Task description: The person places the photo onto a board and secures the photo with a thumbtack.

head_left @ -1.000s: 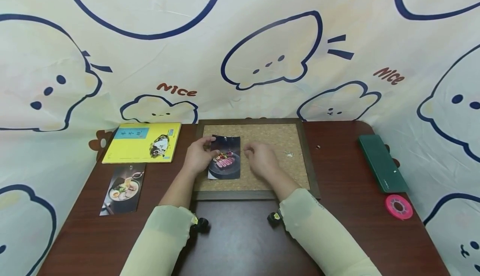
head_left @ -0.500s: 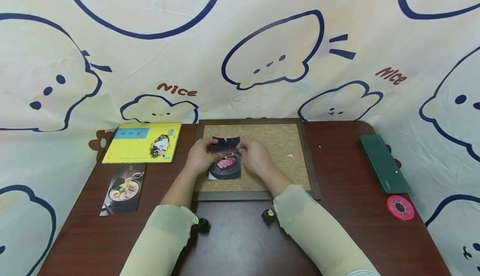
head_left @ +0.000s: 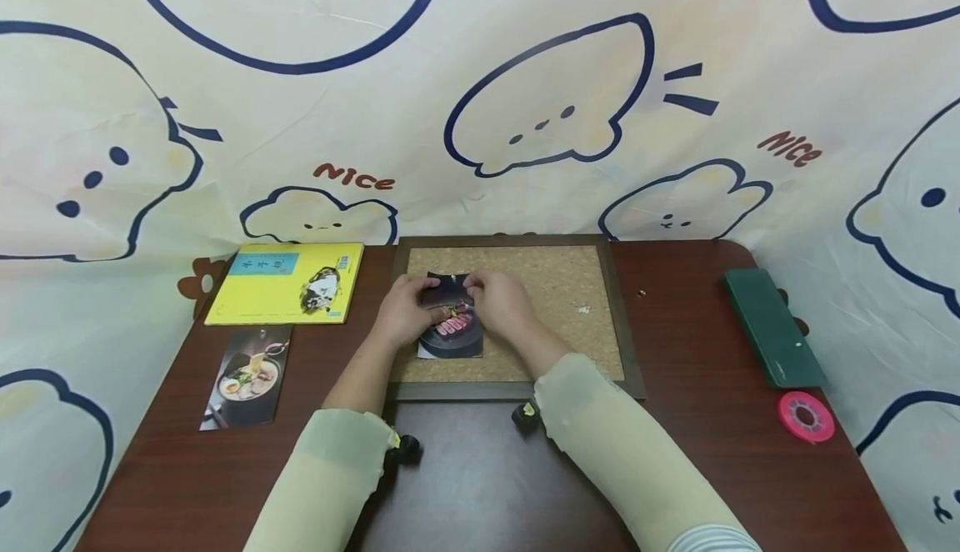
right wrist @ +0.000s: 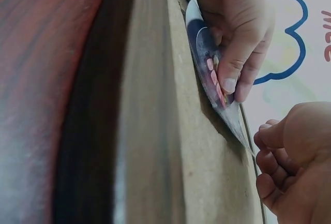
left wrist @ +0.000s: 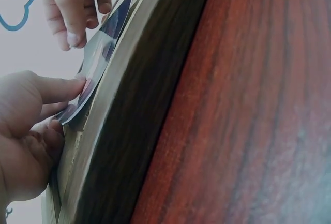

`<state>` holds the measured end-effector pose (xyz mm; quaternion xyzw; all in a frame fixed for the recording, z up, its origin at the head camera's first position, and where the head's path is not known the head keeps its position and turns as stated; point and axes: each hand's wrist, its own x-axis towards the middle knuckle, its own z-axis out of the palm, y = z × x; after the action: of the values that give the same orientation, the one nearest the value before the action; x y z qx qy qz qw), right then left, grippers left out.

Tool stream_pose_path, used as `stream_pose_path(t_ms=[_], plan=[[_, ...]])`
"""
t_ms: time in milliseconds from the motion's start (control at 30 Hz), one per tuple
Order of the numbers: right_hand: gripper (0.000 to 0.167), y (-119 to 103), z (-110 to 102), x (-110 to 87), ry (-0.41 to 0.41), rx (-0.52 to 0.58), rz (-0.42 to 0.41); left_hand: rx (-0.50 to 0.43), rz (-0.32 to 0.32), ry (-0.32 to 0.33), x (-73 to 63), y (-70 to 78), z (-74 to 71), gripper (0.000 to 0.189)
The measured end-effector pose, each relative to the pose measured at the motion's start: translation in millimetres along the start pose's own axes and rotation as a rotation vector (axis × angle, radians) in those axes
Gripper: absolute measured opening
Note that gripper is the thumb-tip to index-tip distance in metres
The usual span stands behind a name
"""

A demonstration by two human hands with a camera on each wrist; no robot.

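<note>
A photo of pink sliced food on a dark plate [head_left: 454, 343] lies on the left part of a framed cork board [head_left: 540, 368]. My left hand [head_left: 402, 310] grips its left side, thumb on the picture and fingers at the edge. In the left wrist view the photo [left wrist: 98, 58] bows up off the cork. My right hand [head_left: 501, 306] is at the photo's upper right, thumb and forefinger close together. The right wrist view shows this hand [right wrist: 297, 157] with curled fingers beside the photo's corner; whether a small thing sits between the fingertips cannot be made out.
A few small clear bits [head_left: 582, 308] lie on the cork at right. Left of the board are a yellow book [head_left: 281, 285] and a noodle-bowl photo [head_left: 247, 381]. A green box [head_left: 772, 327] and a pink ring-shaped roll [head_left: 806, 416] lie at the table's right side.
My right hand has moved left from the bare cork to the photo's upper right part, covering that corner. The left hand has stayed almost still on the photo's left side.
</note>
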<state>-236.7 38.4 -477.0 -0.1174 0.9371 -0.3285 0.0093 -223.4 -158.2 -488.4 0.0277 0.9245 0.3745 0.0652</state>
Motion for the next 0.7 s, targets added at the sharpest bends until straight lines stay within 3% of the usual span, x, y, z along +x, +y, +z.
stream_pose_path(t_ms=[200,700], plan=[[0.013,-4.9,-1.1,8.8,-0.028,-0.030,0.012,-0.003,-0.027,-0.008,-0.2,2.2,0.4,0.061],[0.015,-11.9,4.0,33.4,-0.114,-0.135,-0.017,0.004,-0.026,-0.013,0.0,0.8,2.3,0.063]])
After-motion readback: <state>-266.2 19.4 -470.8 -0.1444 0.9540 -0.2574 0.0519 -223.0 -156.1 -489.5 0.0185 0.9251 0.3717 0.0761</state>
